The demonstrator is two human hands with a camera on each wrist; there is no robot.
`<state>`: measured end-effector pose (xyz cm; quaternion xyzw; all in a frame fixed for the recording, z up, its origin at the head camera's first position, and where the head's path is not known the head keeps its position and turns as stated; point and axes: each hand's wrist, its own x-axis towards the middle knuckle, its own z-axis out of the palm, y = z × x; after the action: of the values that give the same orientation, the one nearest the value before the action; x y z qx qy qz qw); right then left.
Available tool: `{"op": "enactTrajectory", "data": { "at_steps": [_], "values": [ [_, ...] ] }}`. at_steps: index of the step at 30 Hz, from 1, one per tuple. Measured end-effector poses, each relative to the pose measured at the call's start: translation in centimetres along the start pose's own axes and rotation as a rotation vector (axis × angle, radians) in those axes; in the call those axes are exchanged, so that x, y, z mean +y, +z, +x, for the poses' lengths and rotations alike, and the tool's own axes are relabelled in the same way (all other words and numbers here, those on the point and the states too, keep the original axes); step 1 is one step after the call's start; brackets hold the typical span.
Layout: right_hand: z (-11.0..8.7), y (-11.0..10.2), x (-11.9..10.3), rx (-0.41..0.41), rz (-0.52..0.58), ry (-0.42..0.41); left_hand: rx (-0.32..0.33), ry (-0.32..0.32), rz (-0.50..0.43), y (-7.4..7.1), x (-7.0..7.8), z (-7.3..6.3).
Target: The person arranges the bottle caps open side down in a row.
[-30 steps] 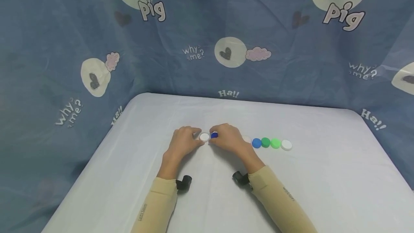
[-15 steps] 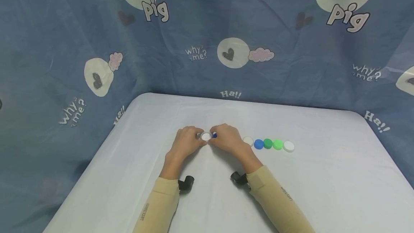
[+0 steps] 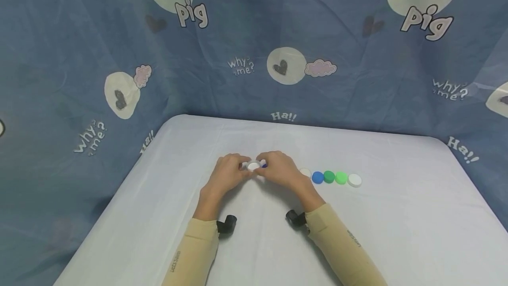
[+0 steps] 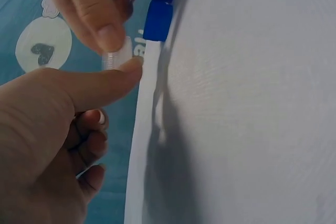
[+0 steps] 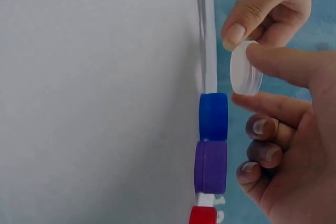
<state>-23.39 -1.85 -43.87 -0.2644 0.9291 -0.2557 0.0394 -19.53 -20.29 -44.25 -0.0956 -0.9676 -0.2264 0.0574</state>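
A white, translucent bottle cap (image 5: pixel 244 71) is raised off the table between my two hands, its ridged side showing in the left wrist view. My left hand (image 3: pixel 227 172) pinches it from the left by thumb and fingers. From the other side my right hand (image 3: pixel 279 170) holds its rim between thumb and index finger, the other fingers curled below. Close by, a dark blue cap (image 5: pixel 213 116) stands on the table, mostly covered by my right hand in the head view. A purple cap (image 5: pixel 211 167) adjoins it, with a red cap (image 5: pixel 203 215) further along.
To the right of my right hand, the row goes on with a whitish cap (image 3: pixel 305 172), a blue cap (image 3: pixel 317 177), a green cap (image 3: pixel 329 176), a light green cap (image 3: pixel 341 178) and a white cap (image 3: pixel 355 180). A patterned blue curtain (image 3: pixel 238 21) hangs behind the white table (image 3: pixel 397 224).
My right hand has come from beside the dark blue cap onto the white cap. The white cap has risen and now sits between both hands.
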Motion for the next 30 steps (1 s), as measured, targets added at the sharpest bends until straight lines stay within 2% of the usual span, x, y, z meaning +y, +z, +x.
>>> {"op": "enactTrajectory", "data": {
  "at_steps": [10, 15, 23, 30],
  "values": [
    [-0.28, -0.57, 0.24, -0.028, 0.057, 0.044, 0.135, 0.075, 0.026, 0.22, 0.2, 0.11],
    [-0.29, -0.67, 0.21, -0.033, 0.075, 0.042, 0.16, 0.083, 0.017, 0.11, 0.24, 0.07],
    [-0.22, -0.46, 0.13, -0.001, 0.071, 0.056, 0.172, 0.062, -0.001, 0.19, 0.03, 0.02],
    [-0.28, -0.49, 0.03, 0.104, -0.039, -0.02, 0.168, 0.001, -0.05, 0.21, -0.15, -0.05]
  ]
}}
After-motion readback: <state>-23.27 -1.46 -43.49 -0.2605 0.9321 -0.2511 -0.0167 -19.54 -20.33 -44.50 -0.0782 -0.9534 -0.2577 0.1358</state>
